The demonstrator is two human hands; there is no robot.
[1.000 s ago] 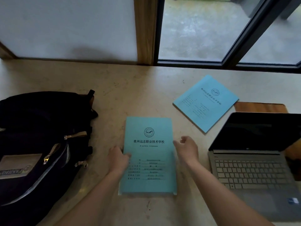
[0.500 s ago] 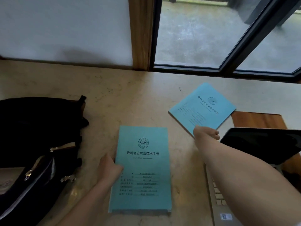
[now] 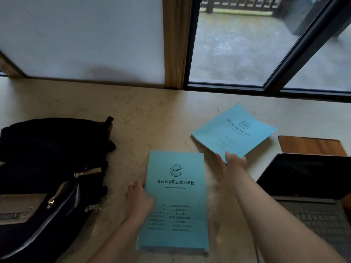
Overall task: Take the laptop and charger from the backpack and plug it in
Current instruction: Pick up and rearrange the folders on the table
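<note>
The left hand [image 3: 139, 199] rests on the near booklet's [image 3: 175, 202] left edge, fingers loosely curled over it; the backpack [image 3: 47, 179] lies to its left. The right hand [image 3: 232, 162] pinches the far booklet's [image 3: 234, 130] near corner; the open laptop [image 3: 311, 188] sits just right of it.

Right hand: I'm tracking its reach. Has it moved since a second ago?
Yes. The right hand left the near booklet and reached away to grip the far booklet.
</note>
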